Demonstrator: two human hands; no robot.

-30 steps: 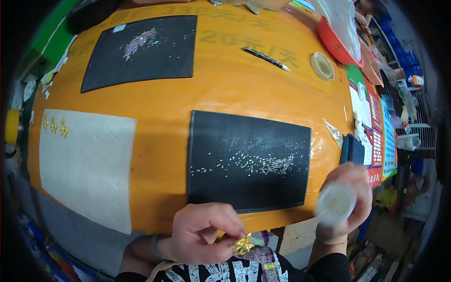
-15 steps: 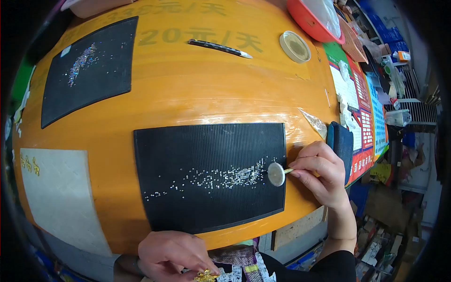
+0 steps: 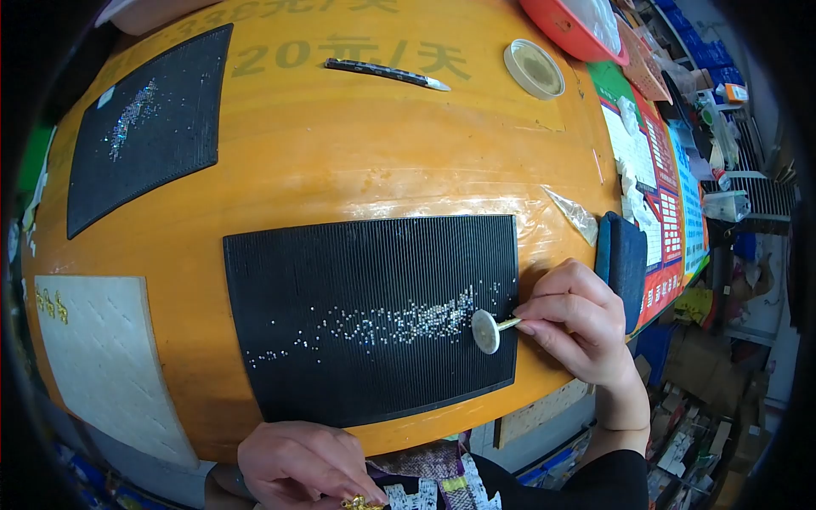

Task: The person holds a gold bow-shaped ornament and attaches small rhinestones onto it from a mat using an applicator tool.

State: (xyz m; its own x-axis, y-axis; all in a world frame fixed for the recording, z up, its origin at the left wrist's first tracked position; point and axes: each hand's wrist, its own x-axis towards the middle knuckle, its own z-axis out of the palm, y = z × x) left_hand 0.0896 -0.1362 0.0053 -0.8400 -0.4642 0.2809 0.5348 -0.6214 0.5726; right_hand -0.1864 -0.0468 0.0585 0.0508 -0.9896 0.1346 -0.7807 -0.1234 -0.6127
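Between the thumb and fingers of my right hand [image 3: 578, 319] is the thin stem of a tool with a round, whitish disc [image 3: 485, 331] at its end. That disc hovers over or rests on the right part of a black ribbed mat [image 3: 340, 263]; I cannot tell if it touches. Small shiny rhinestones [image 3: 425, 320] lie scattered across the mat, thickest just left of the disc. Below the mat's front edge, my left hand [image 3: 302, 463] pinches a small gold ornament [image 3: 364, 503], partly cut off by the frame's bottom.
A second black mat [image 3: 183, 127] with coloured rhinestones lies at the far left. Nearer is a whitish board [image 3: 106, 357] with gold ornaments. A pen [image 3: 387, 74], a round shallow dish [image 3: 534, 70] and a red basin [image 3: 565, 30] are at the back. A dark blue pouch [image 3: 625, 272] borders my right hand.
My right hand has turned the disc tool slightly and shifted it a little left. My left hand and the gold ornament sit slightly lower and further left. The whole view has shifted a bit.
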